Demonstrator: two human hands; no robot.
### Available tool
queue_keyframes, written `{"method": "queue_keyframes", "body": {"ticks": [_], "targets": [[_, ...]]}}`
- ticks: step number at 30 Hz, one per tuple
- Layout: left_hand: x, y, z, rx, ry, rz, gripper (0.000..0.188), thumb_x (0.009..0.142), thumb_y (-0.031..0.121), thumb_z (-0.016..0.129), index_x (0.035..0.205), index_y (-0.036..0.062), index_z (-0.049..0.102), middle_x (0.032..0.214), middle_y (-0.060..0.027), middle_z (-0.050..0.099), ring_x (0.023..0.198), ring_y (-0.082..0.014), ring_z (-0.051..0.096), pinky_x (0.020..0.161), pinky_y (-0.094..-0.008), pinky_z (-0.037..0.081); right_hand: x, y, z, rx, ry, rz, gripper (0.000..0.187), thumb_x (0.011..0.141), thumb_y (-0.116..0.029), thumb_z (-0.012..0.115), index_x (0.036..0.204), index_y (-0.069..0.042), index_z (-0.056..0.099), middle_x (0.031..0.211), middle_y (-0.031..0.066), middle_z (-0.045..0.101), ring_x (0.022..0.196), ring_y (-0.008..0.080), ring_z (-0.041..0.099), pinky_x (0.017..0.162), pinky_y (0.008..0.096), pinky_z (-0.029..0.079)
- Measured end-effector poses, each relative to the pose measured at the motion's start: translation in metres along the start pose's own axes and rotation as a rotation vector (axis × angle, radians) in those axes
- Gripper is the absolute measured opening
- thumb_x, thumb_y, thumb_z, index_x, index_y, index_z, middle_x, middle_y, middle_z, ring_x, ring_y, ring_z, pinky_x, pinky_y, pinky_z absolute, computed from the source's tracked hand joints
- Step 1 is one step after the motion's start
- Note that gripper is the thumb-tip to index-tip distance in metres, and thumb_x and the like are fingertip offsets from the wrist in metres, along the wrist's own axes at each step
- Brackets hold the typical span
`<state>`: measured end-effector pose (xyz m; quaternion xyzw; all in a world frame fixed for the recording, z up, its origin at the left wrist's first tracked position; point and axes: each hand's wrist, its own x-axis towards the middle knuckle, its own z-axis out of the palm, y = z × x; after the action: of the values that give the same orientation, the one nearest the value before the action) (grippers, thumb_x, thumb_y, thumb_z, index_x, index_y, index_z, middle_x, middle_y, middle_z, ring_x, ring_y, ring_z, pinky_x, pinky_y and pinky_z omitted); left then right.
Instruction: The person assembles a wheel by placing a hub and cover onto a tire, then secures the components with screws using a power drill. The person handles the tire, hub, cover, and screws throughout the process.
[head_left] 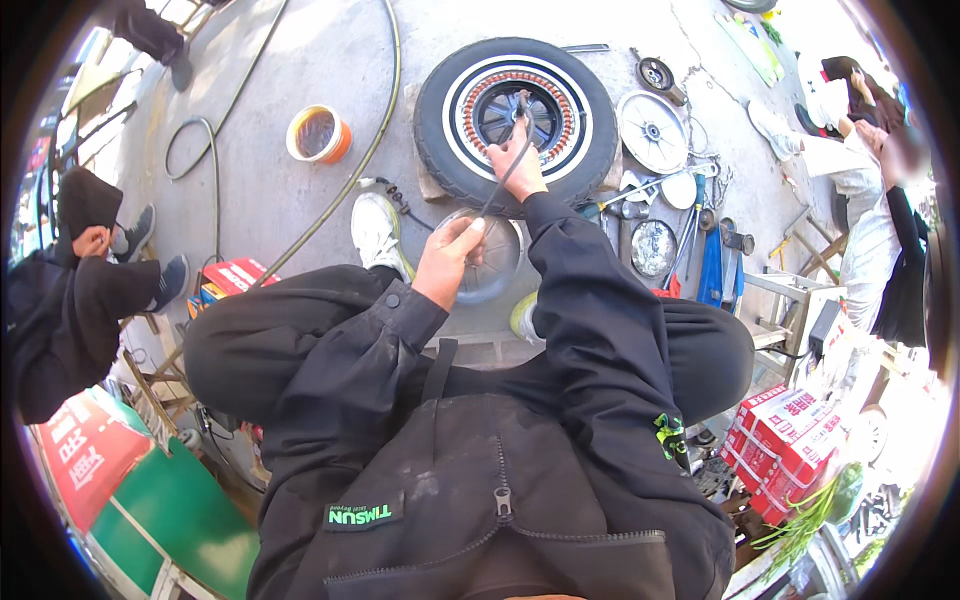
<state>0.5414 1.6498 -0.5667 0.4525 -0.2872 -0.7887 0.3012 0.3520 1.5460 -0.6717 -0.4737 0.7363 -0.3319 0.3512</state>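
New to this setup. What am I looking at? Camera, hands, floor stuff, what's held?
There's no robot: a person works bare-handed. The single picture comes from a fisheye camera on their head, looking down, so straight edges bend near the rim.

On the ground ahead lies a wheel with a black tyre. The left hand holds a dark cable. The right hand is over the wheel; its exact grip is hard to make out.

Around them are an orange bucket, a long hose, a spoked silver disc and scattered tools. Other people are at both sides.
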Motion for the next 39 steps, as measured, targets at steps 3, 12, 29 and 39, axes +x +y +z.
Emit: {"method": "queue_keyframes", "body": {"ticks": [3, 12, 29, 39], "targets": [[-0.002, -0.009, -0.001, 0.027, 0.027, 0.028, 0.027, 0.103, 0.03, 0.064, 0.091, 0.0057, 0.066, 0.078, 0.0028, 0.059, 0.07, -0.008, 0.052, 0.065, -0.0253, 0.041, -0.025, -0.036, -0.001, -0.718, -0.031, -0.24, 0.079, 0.086, -0.015, 0.065, 0.158, -0.005, 0.035, 0.089, 0.0228, 0.07, 0.081, 0.0399, 0.073, 0.075, 0.0499, 0.059], [0.001, -0.009, 0.011, 0.073, -0.047, -0.01, 0.027, 0.101, 0.032, 0.066, 0.091, 0.0063, 0.065, 0.079, 0.0032, 0.057, 0.07, -0.0067, 0.05, 0.066, -0.0245, 0.042, 0.017, -0.018, -0.031, -1.566, -0.167, -0.406, 0.063, 0.096, -0.021, 0.059, 0.157, -0.017, 0.045, 0.076, 0.0043, 0.066, 0.06, 0.0205, 0.068, 0.041, 0.0436, 0.048], [0.006, -0.022, 0.014, 0.174, -0.016, 0.044, 0.03, 0.102, 0.031, 0.063, 0.09, 0.0041, 0.064, 0.079, 0.003, 0.057, 0.07, -0.0069, 0.049, 0.066, -0.0248, 0.041, 0.015, -0.009, -0.086, -1.19, -0.288, -0.5, 0.052, 0.098, -0.018, 0.053, 0.149, -0.017, 0.052, 0.087, 0.0158, 0.073, 0.077, 0.0343, 0.075, 0.07, 0.0466, 0.06], [0.0, -0.015, 0.017, 0.193, -0.051, -0.016, 0.037, 0.102, 0.033, 0.063, 0.103, -0.0042, 0.067, 0.078, -0.0016, 0.061, 0.074, -0.0063, 0.051, 0.066, -0.0284, 0.044, 0.039, -0.001, -0.051, 0.373, -0.351, 0.306, 0.059, 0.086, 0.0, 0.063, 0.142, -0.014, 0.049, 0.07, 0.002, 0.056, 0.048, 0.0099, 0.048, 0.041, 0.0282, 0.033]]}}
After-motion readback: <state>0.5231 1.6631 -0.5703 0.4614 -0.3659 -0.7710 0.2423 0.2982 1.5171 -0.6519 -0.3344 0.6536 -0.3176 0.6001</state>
